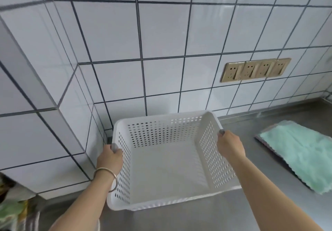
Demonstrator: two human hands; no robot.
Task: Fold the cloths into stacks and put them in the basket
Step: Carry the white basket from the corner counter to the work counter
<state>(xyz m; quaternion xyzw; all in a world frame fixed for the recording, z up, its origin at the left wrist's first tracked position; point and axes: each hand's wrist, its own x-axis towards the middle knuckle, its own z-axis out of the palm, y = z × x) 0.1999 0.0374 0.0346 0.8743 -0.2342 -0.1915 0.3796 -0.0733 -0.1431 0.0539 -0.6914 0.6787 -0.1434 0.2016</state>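
Both forearms reach in from the near edge toward the white plastic basket (pixel 167 160), which stands on the grey metal counter (pixel 233 212) close against the white tiled wall (pixel 161 33). Left hand (pixel 110 160), with a metal bangle (pixel 106 177) at the wrist, has its fingers curled around the basket's left rim; right hand (pixel 230 145) is closed over the basket's right rim, thumb on top of the edge. That basket is rectangular, with a solid pale floor, rounded corners, a thick rolled rim and walls pierced by rows of small holes; nothing lies inside it. To the basket's right, well apart on the counter, a mint-green fluffy cloth (pixel 301 151) lies flat, a darker scalloped layer showing along its near edge. Above and right of the basket, four gold wall sockets (pixel 255 69) sit in a row.
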